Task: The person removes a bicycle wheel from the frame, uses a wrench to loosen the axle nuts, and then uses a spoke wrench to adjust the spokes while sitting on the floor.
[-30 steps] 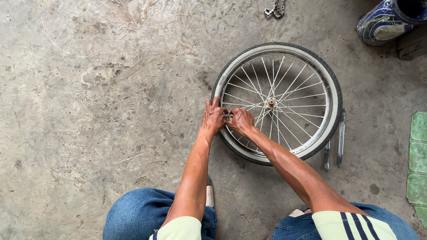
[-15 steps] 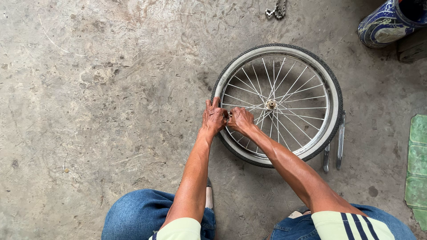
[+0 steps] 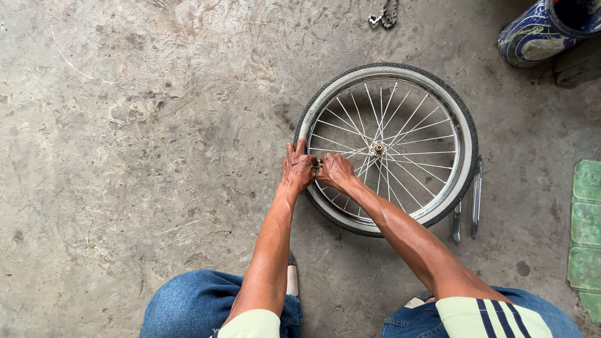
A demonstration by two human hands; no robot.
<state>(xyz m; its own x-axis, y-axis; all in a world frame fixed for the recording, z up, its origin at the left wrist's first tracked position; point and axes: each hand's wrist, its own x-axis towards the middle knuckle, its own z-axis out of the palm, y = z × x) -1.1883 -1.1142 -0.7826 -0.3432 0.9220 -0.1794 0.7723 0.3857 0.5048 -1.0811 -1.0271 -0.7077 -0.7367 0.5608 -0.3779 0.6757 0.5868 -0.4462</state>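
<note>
Crouching over a bicycle wheel [image 3: 400, 106] that lies flat on the concrete floor [image 3: 144, 144], the person has both hands down at its near-left rim. Left hand [image 3: 297, 169] sits curled over the tyre edge, fingers pressed together and pointing up along the rim, thumb side turned in toward the spokes. Right hand [image 3: 336, 171] is just beside it, inside the rim, fingers bunched and closed on a small metal part [image 3: 317, 164] between the two hands; what that part is cannot be made out. The hands are touching or very nearly so.

Out at the wheel's right edge, two slim metal levers [image 3: 476, 200] lie side by side on the floor, just against the tyre. A short length of chain [image 3: 383, 15] rests near the top edge, well apart from the wheel. A blue patterned boot [image 3: 532, 37] stands at the upper right, and a green mat [image 3: 585, 231] runs along the right border.
</note>
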